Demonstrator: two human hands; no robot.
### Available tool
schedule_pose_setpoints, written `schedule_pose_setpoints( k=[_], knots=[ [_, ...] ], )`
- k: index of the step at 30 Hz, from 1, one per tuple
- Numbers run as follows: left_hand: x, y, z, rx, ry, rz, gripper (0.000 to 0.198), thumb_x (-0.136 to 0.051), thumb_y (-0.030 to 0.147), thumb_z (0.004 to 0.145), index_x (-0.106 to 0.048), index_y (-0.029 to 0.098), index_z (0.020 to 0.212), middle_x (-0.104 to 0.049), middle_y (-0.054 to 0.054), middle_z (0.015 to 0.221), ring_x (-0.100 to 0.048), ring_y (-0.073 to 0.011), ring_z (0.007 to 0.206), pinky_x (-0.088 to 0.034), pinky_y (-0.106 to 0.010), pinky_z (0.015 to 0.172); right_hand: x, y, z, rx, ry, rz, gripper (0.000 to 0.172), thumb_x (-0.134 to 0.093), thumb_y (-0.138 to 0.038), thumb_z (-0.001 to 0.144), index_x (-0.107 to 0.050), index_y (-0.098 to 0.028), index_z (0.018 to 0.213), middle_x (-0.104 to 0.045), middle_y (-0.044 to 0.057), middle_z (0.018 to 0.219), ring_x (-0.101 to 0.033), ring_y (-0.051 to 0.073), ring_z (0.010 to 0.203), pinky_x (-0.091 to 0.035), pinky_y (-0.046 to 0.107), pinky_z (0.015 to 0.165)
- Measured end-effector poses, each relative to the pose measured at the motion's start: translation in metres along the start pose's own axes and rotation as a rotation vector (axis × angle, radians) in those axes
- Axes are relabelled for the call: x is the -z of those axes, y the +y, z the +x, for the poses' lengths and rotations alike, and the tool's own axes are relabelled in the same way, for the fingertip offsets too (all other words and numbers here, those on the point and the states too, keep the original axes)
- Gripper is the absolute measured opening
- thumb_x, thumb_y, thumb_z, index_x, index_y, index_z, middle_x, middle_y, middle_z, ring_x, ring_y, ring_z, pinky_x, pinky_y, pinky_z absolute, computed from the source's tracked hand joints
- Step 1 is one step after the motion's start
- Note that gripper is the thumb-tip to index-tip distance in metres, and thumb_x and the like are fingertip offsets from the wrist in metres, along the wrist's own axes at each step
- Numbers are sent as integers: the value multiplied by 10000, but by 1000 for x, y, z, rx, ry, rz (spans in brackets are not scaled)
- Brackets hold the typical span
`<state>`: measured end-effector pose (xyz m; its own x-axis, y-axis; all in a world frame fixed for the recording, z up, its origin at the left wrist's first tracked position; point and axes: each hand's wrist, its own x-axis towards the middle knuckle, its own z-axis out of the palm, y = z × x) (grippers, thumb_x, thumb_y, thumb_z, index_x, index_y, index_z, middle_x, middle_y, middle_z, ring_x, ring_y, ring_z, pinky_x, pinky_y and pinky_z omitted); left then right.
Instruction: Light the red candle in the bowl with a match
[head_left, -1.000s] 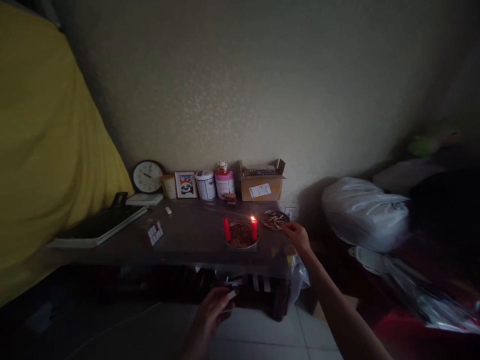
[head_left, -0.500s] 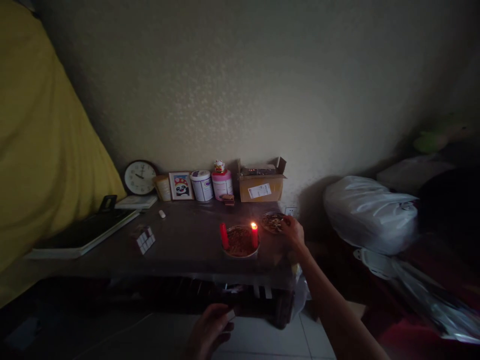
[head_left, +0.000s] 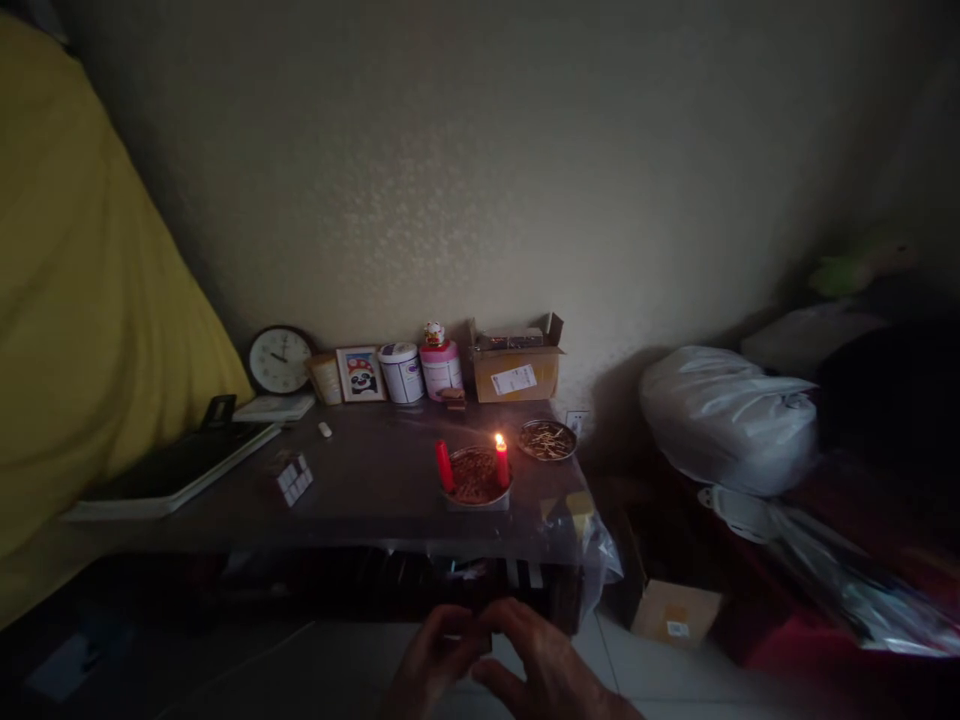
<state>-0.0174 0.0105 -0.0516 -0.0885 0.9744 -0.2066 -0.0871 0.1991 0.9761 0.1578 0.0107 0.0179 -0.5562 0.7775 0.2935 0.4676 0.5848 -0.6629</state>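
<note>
Yellow cloth [head_left: 97, 280] fills the upper left of the frame; below centre stretches a dark table [head_left: 360, 480] under a clear sheet; at the bottom centre the left hand [head_left: 435, 655] appears curled round something small, while the right hand [head_left: 536, 655] arches against it, thumb apart from the bent fingers; whether the right one pinches anything I cannot tell. The step in hand looks like two-handed handling of that thing; the next move calls, I judge, for a firm left hold and careful right fingertips.

At the right, a knotted white bag [head_left: 720, 420] bulges, contents hidden; mid-frame, a carton [head_left: 487, 388] with raised flaps holds something dark and shiny; left of it, the pink-lidded tin [head_left: 442, 375] and white tin [head_left: 403, 378] are closed; nearer, a round dish [head_left: 476, 503] holds brown granules [head_left: 476, 475], with an unlit candle [head_left: 445, 466] leaning slightly at its left and a lit candle [head_left: 502, 466] upright at its right; beyond, a shallow dish [head_left: 547, 459] holds scattered thin sticks [head_left: 550, 438]; smallest, the small dark object [head_left: 487, 643] lies between the hands, blurred.
</note>
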Motion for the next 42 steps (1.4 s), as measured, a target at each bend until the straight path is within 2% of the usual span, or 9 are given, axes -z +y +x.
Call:
schedule_pose_setpoints(
  k=[4, 12, 19, 23, 31, 35, 42],
  knots=[
    [-5, 8, -15, -88, -45, -4, 350, -714, 452, 607, -620, 211, 842, -674, -46, 820, -605, -213, 761, -440, -296, 677, -22, 20, -4, 38, 26, -7, 196, -578, -309, 814, -587, -227, 992, -657, 45, 939, -633, 181, 856, -511, 264, 765],
    [-8, 24, -22, -97, -137, 106, 272, -672, 385, 679, -602, 211, 876, -670, -31, 843, -587, -199, 784, -420, -285, 706, -22, 32, -5, 122, 69, -40, 122, -529, -287, 844, -593, -244, 937, -654, 35, 891, -643, 172, 813, -524, 250, 721],
    [-7, 21, -22, -65, -170, 99, 266, -659, 382, 695, -591, 210, 886, -660, -27, 779, -584, -189, 750, -406, -274, 677, -28, 38, -3, 151, 85, -50, 145, -554, -227, 812, -567, -240, 955, -660, 39, 885, -652, 176, 803, -537, 259, 711],
    [-10, 17, -22, -56, -152, 112, 320, -656, 433, 688, -584, 206, 903, -632, -17, 677, -581, -184, 686, -403, -273, 639, -27, 37, -3, 135, 55, -68, 143, -534, -182, 801, -558, -228, 934, -662, 44, 875, -653, 175, 799, -537, 268, 717],
    [-9, 17, -24, -100, -154, 162, 318, -631, 409, 717, -568, 202, 951, -638, -17, 753, -581, -172, 757, -416, -280, 702, -18, 25, 1, 66, -57, -62, 124, -503, -188, 837, -562, -205, 945, -656, 52, 934, -644, 167, 867, -523, 272, 769],
    [-10, 17, -23, -95, -156, 198, 302, -639, 366, 707, -570, 199, 949, -613, 0, 697, -562, -161, 709, -404, -276, 675, -17, 26, 1, 74, -56, -63, 126, -507, -169, 827, -568, -197, 934, -657, 43, 901, -647, 160, 833, -523, 265, 756],
    [-9, 38, -32, -80, -153, 225, 220, -544, 281, 748, -579, 195, 948, -610, 11, 707, -558, -160, 731, -398, -274, 705, -11, 21, -1, 73, -93, -44, 139, -531, -152, 799, -571, -200, 924, -657, 45, 915, -642, 159, 851, -518, 251, 761]
  ],
)
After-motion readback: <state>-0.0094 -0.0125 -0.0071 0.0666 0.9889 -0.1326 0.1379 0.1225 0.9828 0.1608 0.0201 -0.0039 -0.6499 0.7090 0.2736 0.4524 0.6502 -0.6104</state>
